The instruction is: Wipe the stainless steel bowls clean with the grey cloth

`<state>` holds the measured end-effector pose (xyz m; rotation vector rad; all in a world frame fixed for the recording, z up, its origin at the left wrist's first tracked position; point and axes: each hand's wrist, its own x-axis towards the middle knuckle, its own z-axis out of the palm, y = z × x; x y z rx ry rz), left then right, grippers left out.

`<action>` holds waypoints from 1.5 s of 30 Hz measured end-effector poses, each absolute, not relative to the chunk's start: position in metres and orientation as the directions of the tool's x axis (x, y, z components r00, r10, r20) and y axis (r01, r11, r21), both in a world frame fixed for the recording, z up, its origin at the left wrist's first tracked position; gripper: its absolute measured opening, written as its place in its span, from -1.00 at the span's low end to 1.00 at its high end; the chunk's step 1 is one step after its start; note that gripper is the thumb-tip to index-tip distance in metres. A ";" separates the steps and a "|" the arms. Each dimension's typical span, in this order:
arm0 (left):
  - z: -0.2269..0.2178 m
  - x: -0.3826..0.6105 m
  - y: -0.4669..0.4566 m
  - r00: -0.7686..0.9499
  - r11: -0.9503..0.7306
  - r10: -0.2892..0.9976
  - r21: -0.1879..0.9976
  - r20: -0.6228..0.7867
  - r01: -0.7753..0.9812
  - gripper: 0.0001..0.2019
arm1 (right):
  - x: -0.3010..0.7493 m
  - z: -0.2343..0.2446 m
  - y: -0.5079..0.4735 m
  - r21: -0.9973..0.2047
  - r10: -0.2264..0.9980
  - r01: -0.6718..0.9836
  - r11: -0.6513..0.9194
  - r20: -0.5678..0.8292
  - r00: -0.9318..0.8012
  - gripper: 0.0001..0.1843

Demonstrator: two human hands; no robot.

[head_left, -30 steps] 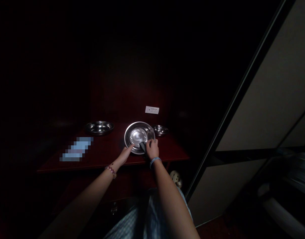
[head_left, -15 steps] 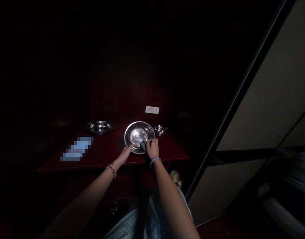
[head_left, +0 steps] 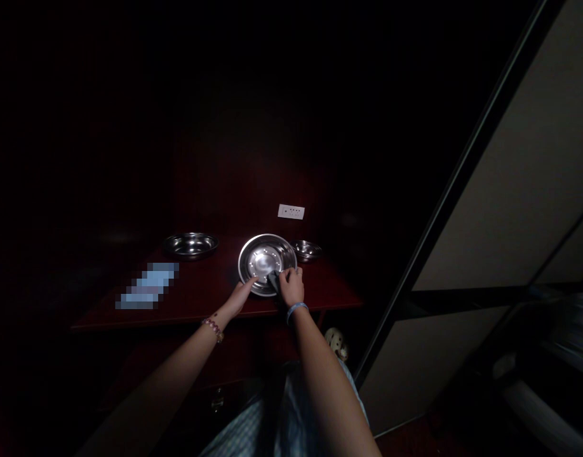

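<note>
A shiny steel basin [head_left: 263, 259] is tilted toward me over the table, its inside showing a ring of bright reflected spots. My left hand [head_left: 237, 299] grips its lower left rim, thumb over the inner edge. At the lower right of the basin, my right hand [head_left: 292, 285] is closed with fingers bent. From its fingers a dark grey cloth [head_left: 274, 279] reaches against the inner wall; its far part is in shadow. Whether the basin's underside touches the table cannot be seen.
On the dark red table [head_left: 201, 298] a wide steel dish [head_left: 191, 245] lies at the left, and smaller stacked steel bowls [head_left: 307, 250] sit behind the basin at the right. A blurred-out bluish patch [head_left: 148, 285] lies front left. A white socket panel [head_left: 291, 211] is on the back wall.
Almost nothing differs. Both hands keep their hold on the basin and the cloth, and the whole view has shifted very slightly.
</note>
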<state>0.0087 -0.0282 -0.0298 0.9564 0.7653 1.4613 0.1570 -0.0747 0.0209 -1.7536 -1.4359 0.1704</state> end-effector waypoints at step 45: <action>-0.030 0.008 -0.029 0.002 -0.117 0.991 0.889 0.131 -0.443 -0.54 | 0.152 0.028 -0.079 -0.548 0.895 0.833 -0.076 0.330 0.299 -0.70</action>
